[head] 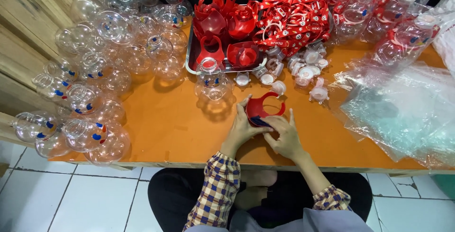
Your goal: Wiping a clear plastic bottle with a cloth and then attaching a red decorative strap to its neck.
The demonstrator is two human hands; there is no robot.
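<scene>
While both hands meet over the near middle of the orange table [170, 132], they are closed together on one red plastic collar piece [263, 109], a curved part with an open ring at its top. The left hand [242, 127] grips the piece from its left side, thumb raised along the edge; the right hand [283, 135] presses on its lower right, index finger pointing up. A small dark blue patch shows between the fingers at the base of the piece; what it is cannot be told. Just beyond the hands stands a single clear round bottle [212, 82], apart from the piece. Behind it sits a metal tray [190, 56] loaded with more red collar pieces [227, 21]. Right of the tray lies a heap of red straps [294, 16], and in front of that a scatter of small clear caps [303, 68]. A large pile of clear round bottles [99, 66] with small blue and red marks fills the left end of the table against a wooden wall [23, 28]. Clear plastic bags [403, 104] cover the right end, some holding finished bottles with red fittings. Checked sleeves [215, 189] cover both forearms; white floor tiles [71, 199] show below the table edge.
</scene>
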